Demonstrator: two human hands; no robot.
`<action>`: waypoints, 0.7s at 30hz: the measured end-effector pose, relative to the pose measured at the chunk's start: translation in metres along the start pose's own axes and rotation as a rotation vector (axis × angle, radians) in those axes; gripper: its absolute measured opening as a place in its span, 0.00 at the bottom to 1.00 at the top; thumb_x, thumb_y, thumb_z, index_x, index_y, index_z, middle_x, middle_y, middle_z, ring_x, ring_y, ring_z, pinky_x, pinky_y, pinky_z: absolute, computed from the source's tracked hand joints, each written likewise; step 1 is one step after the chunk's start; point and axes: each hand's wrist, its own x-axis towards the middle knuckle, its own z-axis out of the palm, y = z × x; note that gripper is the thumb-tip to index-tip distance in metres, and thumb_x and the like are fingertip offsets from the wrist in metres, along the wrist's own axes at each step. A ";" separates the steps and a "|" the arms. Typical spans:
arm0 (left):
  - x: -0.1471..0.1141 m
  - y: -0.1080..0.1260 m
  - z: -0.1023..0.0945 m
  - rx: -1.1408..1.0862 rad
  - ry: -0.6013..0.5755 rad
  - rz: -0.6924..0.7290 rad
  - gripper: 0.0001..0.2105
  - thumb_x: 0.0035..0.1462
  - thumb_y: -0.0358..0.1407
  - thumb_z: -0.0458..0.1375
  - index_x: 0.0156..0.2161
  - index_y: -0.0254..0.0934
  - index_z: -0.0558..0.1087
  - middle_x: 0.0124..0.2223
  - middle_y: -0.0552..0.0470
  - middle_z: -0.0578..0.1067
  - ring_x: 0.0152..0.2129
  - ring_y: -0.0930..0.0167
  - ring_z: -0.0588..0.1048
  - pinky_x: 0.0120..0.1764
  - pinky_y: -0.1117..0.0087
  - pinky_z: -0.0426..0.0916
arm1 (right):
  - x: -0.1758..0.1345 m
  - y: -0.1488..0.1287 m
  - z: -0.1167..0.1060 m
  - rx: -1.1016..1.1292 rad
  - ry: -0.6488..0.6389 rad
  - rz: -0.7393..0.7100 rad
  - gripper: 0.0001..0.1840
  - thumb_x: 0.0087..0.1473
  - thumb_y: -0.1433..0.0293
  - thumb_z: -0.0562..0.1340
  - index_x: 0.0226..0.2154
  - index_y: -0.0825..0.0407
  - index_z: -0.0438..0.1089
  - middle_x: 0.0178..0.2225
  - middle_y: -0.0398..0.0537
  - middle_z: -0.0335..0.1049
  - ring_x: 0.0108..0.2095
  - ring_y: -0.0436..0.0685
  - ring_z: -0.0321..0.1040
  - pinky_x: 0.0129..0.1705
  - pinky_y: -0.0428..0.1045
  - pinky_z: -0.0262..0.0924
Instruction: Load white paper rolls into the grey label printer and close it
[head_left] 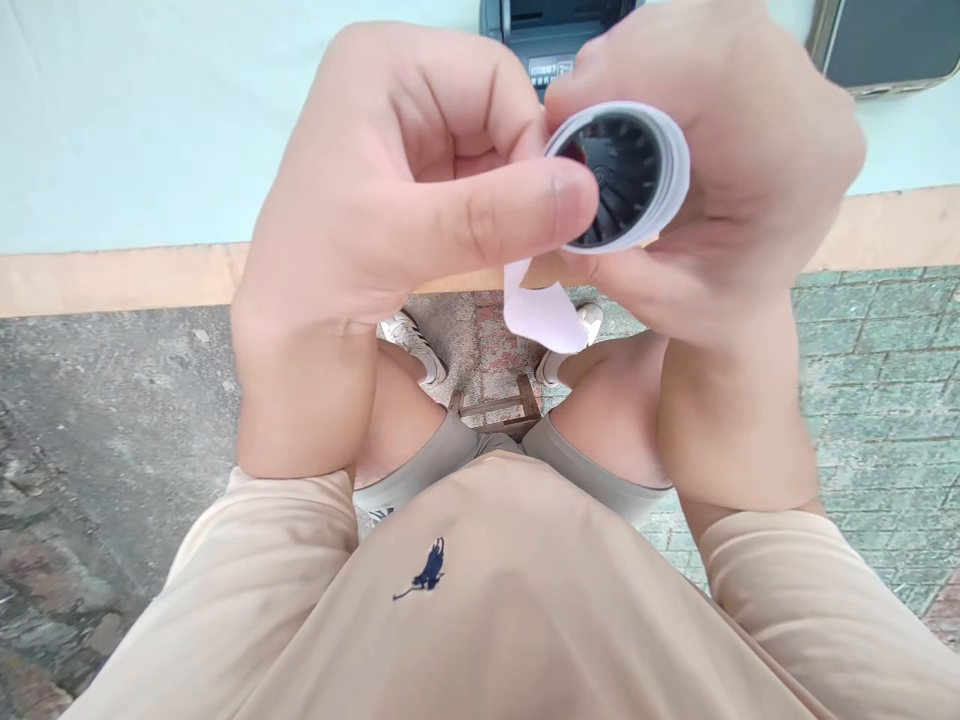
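Observation:
Both hands hold a small roll of white paper (679,175) above the table's near edge, its black ribbed core (622,185) facing me. My right hand (720,150) is closed around the roll's right side. On the left rim, my left hand (427,180) pinches it, thumb lying across the core's opening and fingers curled behind. A loose strip of the paper (544,310) hangs below the roll, bent at its lower end. Beyond the hands, a dark device with an open compartment (559,45) sits on the table, partly hidden by them; a small printed label shows inside.
The light blue table top (135,130) ends in a tan edge (120,280). A dark flat-screened device (892,45) lies at the far right. Under the table are my legs, shoes and a wooden frame (499,405), over paving.

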 end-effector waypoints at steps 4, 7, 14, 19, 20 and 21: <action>0.003 -0.007 0.002 -0.052 0.031 0.029 0.25 0.49 0.54 0.50 0.26 0.28 0.65 0.19 0.60 0.70 0.18 0.87 0.69 0.18 0.85 0.60 | -0.002 0.004 0.005 -0.134 0.100 -0.193 0.11 0.55 0.65 0.56 0.41 0.47 0.68 0.43 0.35 0.71 0.45 0.52 0.68 0.55 0.54 0.64; 0.003 -0.010 0.004 -0.112 0.038 0.048 0.26 0.48 0.54 0.52 0.28 0.27 0.67 0.20 0.59 0.71 0.18 0.83 0.71 0.18 0.82 0.64 | -0.001 0.004 0.008 -0.189 0.155 -0.176 0.10 0.56 0.64 0.56 0.40 0.46 0.69 0.41 0.34 0.71 0.44 0.51 0.69 0.54 0.53 0.64; 0.000 -0.001 -0.002 -0.021 0.015 -0.086 0.24 0.51 0.52 0.53 0.26 0.27 0.67 0.19 0.58 0.73 0.16 0.79 0.74 0.17 0.79 0.66 | 0.001 0.008 0.003 -0.156 0.011 -0.285 0.18 0.53 0.69 0.58 0.48 0.42 0.63 0.47 0.33 0.68 0.52 0.50 0.64 0.57 0.51 0.61; 0.003 -0.006 -0.003 -0.054 0.070 -0.050 0.26 0.49 0.56 0.54 0.25 0.29 0.66 0.19 0.56 0.72 0.13 0.80 0.71 0.12 0.82 0.58 | -0.001 0.007 0.002 -0.113 0.077 -0.252 0.14 0.52 0.69 0.60 0.44 0.43 0.66 0.44 0.32 0.70 0.48 0.52 0.67 0.58 0.54 0.62; 0.004 -0.008 -0.001 -0.061 0.089 -0.027 0.26 0.48 0.56 0.55 0.25 0.28 0.66 0.18 0.56 0.71 0.13 0.80 0.71 0.11 0.82 0.55 | -0.001 0.007 0.002 -0.057 0.083 -0.169 0.15 0.50 0.68 0.62 0.43 0.44 0.66 0.44 0.33 0.69 0.49 0.52 0.66 0.59 0.54 0.60; 0.005 -0.009 0.001 -0.066 0.104 -0.012 0.27 0.47 0.56 0.56 0.25 0.28 0.66 0.18 0.55 0.71 0.12 0.80 0.71 0.11 0.82 0.54 | -0.001 0.006 0.003 0.038 0.062 -0.017 0.16 0.48 0.67 0.65 0.41 0.43 0.66 0.45 0.33 0.68 0.51 0.53 0.64 0.60 0.54 0.60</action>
